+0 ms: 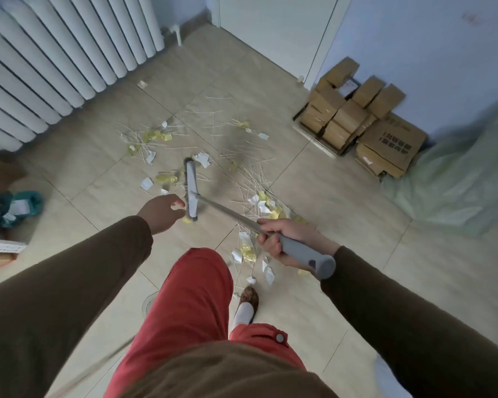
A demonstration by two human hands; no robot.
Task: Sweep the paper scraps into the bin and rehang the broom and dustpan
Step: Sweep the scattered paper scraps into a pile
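White and yellow paper scraps (pixel 204 160) and thin pale sticks lie scattered over the beige tiled floor, from the radiator side down to my feet. My right hand (pixel 276 239) grips the grey handle of a short broom (pixel 302 252). Its metal shaft runs up-left to the grey brush head (pixel 191 193), which rests on the floor among the scraps. My left hand (pixel 161 211) hovers just left of the brush head, fingers loosely curled, with nothing visibly held. A bin lined with a teal bag (pixel 26 201) with paper in it stands at the far left. No dustpan is visible.
A white radiator (pixel 55 58) fills the upper left. Stacked cardboard boxes (pixel 357 116) and a pale green plastic bag (pixel 457 179) sit along the right wall. A white door (pixel 270 33) is at the back. My red trouser leg (pixel 190 305) and shoe (pixel 246 307) stand near the scraps.
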